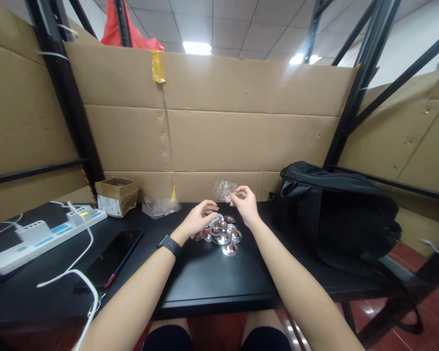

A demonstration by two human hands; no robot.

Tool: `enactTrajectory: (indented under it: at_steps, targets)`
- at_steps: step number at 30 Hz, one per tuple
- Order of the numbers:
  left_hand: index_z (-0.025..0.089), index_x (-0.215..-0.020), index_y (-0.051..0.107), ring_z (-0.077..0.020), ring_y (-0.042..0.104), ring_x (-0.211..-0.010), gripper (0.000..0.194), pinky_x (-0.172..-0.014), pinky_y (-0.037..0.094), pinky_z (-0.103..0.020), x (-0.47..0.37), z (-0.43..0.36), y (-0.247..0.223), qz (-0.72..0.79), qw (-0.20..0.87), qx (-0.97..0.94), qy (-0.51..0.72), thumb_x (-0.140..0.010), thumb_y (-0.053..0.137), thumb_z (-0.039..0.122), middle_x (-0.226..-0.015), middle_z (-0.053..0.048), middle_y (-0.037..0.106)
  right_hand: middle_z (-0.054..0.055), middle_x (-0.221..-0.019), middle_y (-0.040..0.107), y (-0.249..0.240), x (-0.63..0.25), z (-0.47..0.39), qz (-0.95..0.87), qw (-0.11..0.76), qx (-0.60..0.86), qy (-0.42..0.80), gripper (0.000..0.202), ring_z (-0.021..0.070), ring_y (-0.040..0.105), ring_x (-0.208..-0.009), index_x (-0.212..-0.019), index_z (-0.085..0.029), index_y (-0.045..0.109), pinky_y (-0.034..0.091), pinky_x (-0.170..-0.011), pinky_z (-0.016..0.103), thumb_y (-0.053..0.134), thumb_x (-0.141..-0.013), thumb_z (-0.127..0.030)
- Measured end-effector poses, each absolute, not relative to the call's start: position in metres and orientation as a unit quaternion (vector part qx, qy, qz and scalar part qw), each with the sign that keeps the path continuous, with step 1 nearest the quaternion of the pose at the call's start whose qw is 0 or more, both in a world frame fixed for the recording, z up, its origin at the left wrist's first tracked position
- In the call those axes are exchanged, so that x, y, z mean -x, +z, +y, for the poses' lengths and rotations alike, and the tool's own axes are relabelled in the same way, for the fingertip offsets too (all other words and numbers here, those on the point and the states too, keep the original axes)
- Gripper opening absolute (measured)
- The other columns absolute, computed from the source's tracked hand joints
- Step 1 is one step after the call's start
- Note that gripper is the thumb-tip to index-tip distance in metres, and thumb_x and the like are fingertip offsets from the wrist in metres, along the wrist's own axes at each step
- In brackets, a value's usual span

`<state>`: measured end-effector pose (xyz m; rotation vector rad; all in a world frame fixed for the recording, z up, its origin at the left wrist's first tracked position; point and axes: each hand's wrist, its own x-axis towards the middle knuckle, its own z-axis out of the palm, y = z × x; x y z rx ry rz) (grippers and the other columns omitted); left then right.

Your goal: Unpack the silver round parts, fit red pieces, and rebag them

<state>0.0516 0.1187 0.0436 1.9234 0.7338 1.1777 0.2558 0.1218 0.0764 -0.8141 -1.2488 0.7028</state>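
Observation:
Several shiny metal discs with red marks [223,237] lie heaped on the black table, one of them a little nearer the front edge. My left hand [199,218], with a dark watch on its wrist, is at the upper left side of the heap, fingers apart and slightly curved; nothing shows in its grasp. Behind the heap and to the right, my right hand [244,202] pinches a clear plastic bag [224,189] between thumb and fingers. The bag is raised in front of the cardboard wall.
On the left are a white power strip [47,242], white cables, a dark tablet [113,256] with a pen, and an open cardboard box [117,196]. More clear plastic [161,207] lies beside the box. A black backpack [332,214] stands on the right.

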Motion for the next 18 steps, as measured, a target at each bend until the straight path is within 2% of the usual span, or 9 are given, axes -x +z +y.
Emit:
enactTrajectory:
  at_steps: [3, 7, 10, 14, 16, 18]
  targets:
    - [0.023, -0.118, 0.043, -0.0211, 0.067, -0.108, 0.049, -0.095, 0.052, -0.041, -0.056, 0.125, 0.037, 0.28, 0.428, -0.679, 0.526, -0.082, 0.073, 0.035, -0.124, -0.015, 0.066, -0.007, -0.076, 0.063, 0.067, -0.243, 0.118, -0.565, 0.638, 0.359, 0.381, 0.046, 0.0162, 0.069, -0.057, -0.102, -0.026, 0.042, 0.055, -0.054, 0.026, 0.075, -0.07, -0.032]
    - [0.026, -0.126, 0.036, -0.0157, 0.071, -0.085, 0.051, -0.081, 0.055, -0.034, -0.053, 0.135, 0.031, 0.359, 0.362, -0.644, 0.57, -0.086, 0.067, 0.033, -0.108, -0.007, 0.07, -0.007, -0.071, 0.065, 0.059, -0.234, 0.113, -0.619, 0.555, 0.371, 0.414, 0.051, 0.0166, 0.068, -0.057, -0.112, -0.027, 0.043, 0.052, -0.052, 0.024, 0.072, -0.07, -0.025]
    - [0.025, -0.126, 0.041, -0.0134, 0.071, -0.078, 0.042, -0.078, 0.055, -0.029, -0.046, 0.139, 0.031, 0.374, 0.299, -0.658, 0.582, -0.088, 0.058, 0.021, -0.095, -0.002, 0.07, -0.006, -0.066, 0.064, 0.055, -0.234, 0.115, -0.642, 0.523, 0.389, 0.403, 0.049, 0.0144, 0.064, -0.057, -0.115, -0.026, 0.048, 0.05, -0.053, 0.023, 0.067, -0.07, -0.018]
    - [0.022, -0.112, 0.06, -0.0136, 0.07, -0.086, 0.029, -0.084, 0.054, -0.029, -0.042, 0.134, 0.036, 0.347, 0.204, -0.737, 0.543, -0.087, 0.05, 0.011, -0.102, -0.003, 0.071, -0.006, -0.063, 0.063, 0.049, -0.237, 0.122, -0.64, 0.5, 0.429, 0.396, 0.052, 0.0125, 0.056, -0.05, -0.117, -0.024, 0.048, 0.043, -0.046, 0.02, 0.061, -0.068, -0.012]
    - [0.022, -0.106, 0.068, -0.0143, 0.069, -0.09, 0.034, -0.088, 0.053, -0.029, -0.042, 0.131, 0.039, 0.342, 0.15, -0.787, 0.491, -0.086, 0.044, 0.007, -0.105, -0.004, 0.071, -0.006, -0.062, 0.063, 0.047, -0.239, 0.125, -0.638, 0.494, 0.429, 0.405, 0.054, 0.0123, 0.054, -0.05, -0.12, -0.024, 0.045, 0.041, -0.046, 0.02, 0.059, -0.069, -0.012]
    - [0.021, -0.111, 0.07, -0.0159, 0.067, -0.096, 0.042, -0.093, 0.051, -0.03, -0.041, 0.128, 0.04, 0.359, 0.096, -0.818, 0.439, -0.084, 0.042, 0.005, -0.11, -0.005, 0.071, -0.006, -0.064, 0.063, 0.046, -0.241, 0.127, -0.638, 0.491, 0.436, 0.403, 0.055, 0.012, 0.054, -0.05, -0.123, -0.024, 0.042, 0.04, -0.046, 0.02, 0.06, -0.072, -0.015]
